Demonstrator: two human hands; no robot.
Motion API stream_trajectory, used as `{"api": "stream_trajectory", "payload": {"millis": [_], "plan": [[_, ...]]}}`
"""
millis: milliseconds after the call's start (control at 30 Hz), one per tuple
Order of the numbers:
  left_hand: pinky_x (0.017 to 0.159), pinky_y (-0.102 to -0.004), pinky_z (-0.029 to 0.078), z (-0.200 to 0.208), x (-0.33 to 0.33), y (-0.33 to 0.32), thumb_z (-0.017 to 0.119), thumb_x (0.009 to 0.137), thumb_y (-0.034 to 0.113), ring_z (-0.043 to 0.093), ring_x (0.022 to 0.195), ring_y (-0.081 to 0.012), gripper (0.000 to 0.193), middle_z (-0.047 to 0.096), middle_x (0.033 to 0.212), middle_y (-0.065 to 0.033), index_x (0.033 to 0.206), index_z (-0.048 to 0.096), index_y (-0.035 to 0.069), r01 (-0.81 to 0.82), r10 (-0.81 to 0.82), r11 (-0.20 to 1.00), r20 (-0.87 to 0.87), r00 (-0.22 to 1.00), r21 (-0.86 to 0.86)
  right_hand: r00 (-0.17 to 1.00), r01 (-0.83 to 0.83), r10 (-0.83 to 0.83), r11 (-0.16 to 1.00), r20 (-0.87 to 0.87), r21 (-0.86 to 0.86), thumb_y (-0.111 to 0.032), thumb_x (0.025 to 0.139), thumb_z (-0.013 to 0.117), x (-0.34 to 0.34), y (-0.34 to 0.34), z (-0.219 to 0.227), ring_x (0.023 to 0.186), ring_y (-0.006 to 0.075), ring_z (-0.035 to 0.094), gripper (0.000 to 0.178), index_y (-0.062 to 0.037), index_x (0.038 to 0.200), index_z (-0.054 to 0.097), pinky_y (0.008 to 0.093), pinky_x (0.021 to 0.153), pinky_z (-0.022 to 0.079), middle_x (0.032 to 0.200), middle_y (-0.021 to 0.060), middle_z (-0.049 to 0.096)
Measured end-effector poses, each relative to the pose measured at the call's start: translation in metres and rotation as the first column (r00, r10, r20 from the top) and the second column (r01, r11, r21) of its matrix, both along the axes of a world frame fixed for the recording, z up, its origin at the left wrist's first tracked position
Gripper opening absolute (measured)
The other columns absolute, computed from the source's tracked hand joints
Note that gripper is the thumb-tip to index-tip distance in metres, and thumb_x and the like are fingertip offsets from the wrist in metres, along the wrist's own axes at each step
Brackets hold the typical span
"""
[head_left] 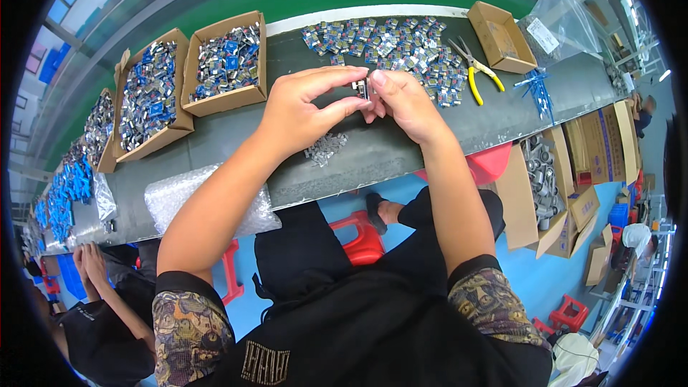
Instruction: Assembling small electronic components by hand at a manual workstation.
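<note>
1. Both hands met above the dark tabletop [401,147]. The left hand [301,111] and the right hand [407,104] pinched one small metal part [362,89] between their fingertips, so each was clenched on it.
2. The part was mostly covered by the fingers; only a dark and silvery sliver showed, and I could not make out its shape.
3. Just below the hands lay a little heap of grey metal clips [326,147] on the tabletop.
4. Behind the hands a spread of small blue-and-silver pieces [387,43] covered the surface, the nearest ones hidden by the knuckles.
5. To the right of that spread lay yellow-handled pliers [475,70], then a cardboard box [502,37] whose inside I could not see.
6. To the left stood two open cardboard boxes [226,64] full of the same blue-and-silver pieces.
7. A sheet of bubble wrap [183,197] hung over the near edge, partly behind the left forearm.
8. At lower left another person's hands [89,261] were cut off by the picture's dark rim.
</note>
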State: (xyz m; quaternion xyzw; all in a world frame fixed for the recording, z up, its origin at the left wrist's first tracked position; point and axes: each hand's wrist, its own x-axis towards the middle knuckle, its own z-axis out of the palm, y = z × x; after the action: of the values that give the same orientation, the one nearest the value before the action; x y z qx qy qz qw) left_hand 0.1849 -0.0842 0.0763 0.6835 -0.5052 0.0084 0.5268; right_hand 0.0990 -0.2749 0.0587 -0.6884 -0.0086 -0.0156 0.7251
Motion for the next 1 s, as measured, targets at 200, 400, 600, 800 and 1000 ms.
{"api": "stream_trajectory", "payload": {"millis": [200, 400, 600, 800, 1000], "plan": [[0.085, -0.0318, 0.055, 0.000, 0.002, 0.001, 0.078, 0.077, 0.007, 0.068, 0.101, -0.0210, 0.040, 0.069, 0.116, -0.0134, 0.115, 0.070, 0.006, 0.010, -0.010, 1.000, -0.001, 1.000, 0.008, 1.000, 0.010, -0.010, 1.000, 0.003, -0.010, -0.047, 0.098, 0.051, -0.001, 0.001, 0.003, 0.059, 0.0137, 0.058, 0.050, -0.0067, 0.069, 0.055, 0.0254, 0.057, 0.044, 0.064, 0.0042, 0.056], [0.089, -0.0341, 0.053, -0.001, -0.002, -0.001, 0.080, 0.075, 0.010, 0.069, 0.102, -0.0265, 0.037, 0.071, 0.109, -0.0145, 0.111, 0.071, 0.004, 0.005, -0.005, 1.000, -0.026, 1.000, -0.008, 1.000, -0.007, 0.007, 0.999, 0.001, -0.036, -0.047, 0.098, 0.051, -0.001, 0.000, 0.002, 0.059, 0.0144, 0.058, 0.051, -0.0066, 0.068, 0.054, 0.0264, 0.057, 0.044, 0.064, 0.0046, 0.057], [0.086, -0.0317, 0.054, 0.006, -0.003, 0.001, 0.079, 0.077, 0.009, 0.070, 0.096, -0.0209, 0.037, 0.072, 0.106, -0.0132, 0.112, 0.070, 0.002, 0.017, -0.013, 1.000, -0.164, 0.986, 0.021, 0.999, -0.036, 0.036, 0.999, 0.016, 0.001, -0.049, 0.099, 0.048, -0.001, -0.001, -0.002, 0.063, 0.0143, 0.058, 0.051, -0.0062, 0.072, 0.054, 0.0265, 0.059, 0.044, 0.066, 0.0054, 0.057], [0.087, -0.0289, 0.052, 0.009, -0.001, 0.000, 0.073, 0.083, 0.001, 0.066, 0.096, -0.0144, 0.033, 0.071, 0.108, -0.0093, 0.116, 0.068, 0.000, 0.056, -0.086, 0.996, -0.592, 0.802, -0.069, 0.982, 0.044, -0.044, 0.999, 0.185, 0.004, -0.034, 0.095, 0.062, 0.002, 0.005, -0.005, 0.071, 0.0109, 0.058, 0.031, -0.0034, 0.094, 0.059, 0.0260, 0.063, 0.046, 0.081, 0.0042, 0.061], [0.087, -0.0290, 0.054, 0.004, 0.009, -0.001, 0.074, 0.084, 0.003, 0.067, 0.097, -0.0154, 0.033, 0.071, 0.105, -0.0102, 0.115, 0.066, -0.004, 0.025, -0.142, 0.983, -0.672, 0.727, -0.180, 0.958, 0.144, -0.130, 0.989, 0.257, -0.034, -0.007, 0.080, 0.078, 0.001, 0.010, -0.001, 0.079, 0.0076, 0.057, 0.037, -0.0034, 0.113, 0.060, 0.0227, 0.066, 0.047, 0.097, 0.0018, 0.060]]}}
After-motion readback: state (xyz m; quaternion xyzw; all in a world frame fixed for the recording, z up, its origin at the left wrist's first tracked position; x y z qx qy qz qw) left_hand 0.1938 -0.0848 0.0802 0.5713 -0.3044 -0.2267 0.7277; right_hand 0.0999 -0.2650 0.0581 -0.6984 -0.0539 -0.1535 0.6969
